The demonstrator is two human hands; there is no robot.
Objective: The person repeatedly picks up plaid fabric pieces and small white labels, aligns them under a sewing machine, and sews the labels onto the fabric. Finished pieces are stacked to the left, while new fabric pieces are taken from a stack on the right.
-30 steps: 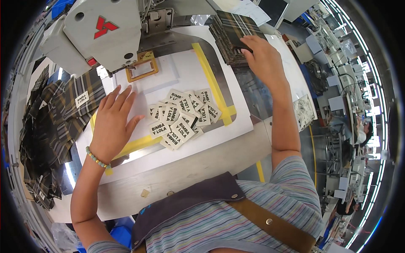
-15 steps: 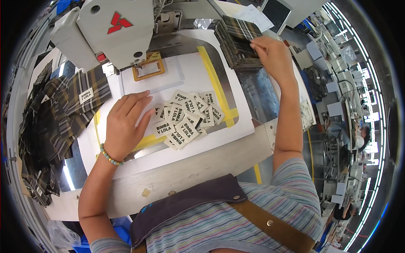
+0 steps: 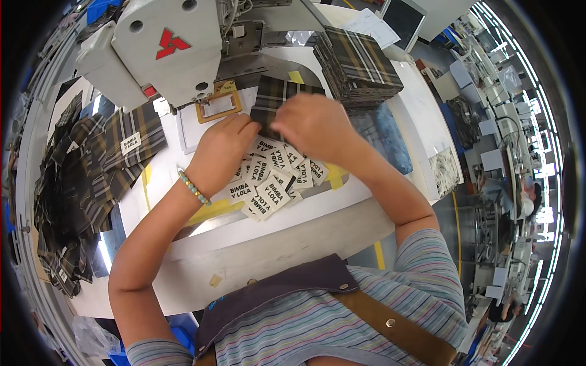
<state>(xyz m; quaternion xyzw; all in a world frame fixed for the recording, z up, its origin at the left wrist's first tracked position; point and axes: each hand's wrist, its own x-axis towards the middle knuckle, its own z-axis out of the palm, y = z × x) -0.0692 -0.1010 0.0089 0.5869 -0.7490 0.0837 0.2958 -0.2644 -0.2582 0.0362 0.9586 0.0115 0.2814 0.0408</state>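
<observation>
A dark plaid fabric piece [image 3: 278,89] with brown and white stripes lies between my hands, just behind a heap of white fabric labels [image 3: 264,186]. My left hand [image 3: 224,152], with a beaded bracelet at the wrist, is closed, its fingertips pinching the piece's near left corner. Over the piece's right side, my right hand [image 3: 320,131] is curled and slightly blurred, its fingers on the same cloth. To the left of the piece is an orange-yellow clamp frame [image 3: 218,107] beneath the head of a white sewing machine [image 3: 168,64].
A thick stack of plaid pieces [image 3: 366,61] stands at the back right. At the left, a loose heap of plaid pieces [image 3: 79,174] spreads, some bearing white labels. Yellow tape [image 3: 210,210] marks the work plate. Papers [image 3: 369,27] and a screen [image 3: 403,24] are at the far right.
My right hand has come from the stack toward the middle, bringing a plaid piece. My left hand has moved right and closed on that piece's corner.
</observation>
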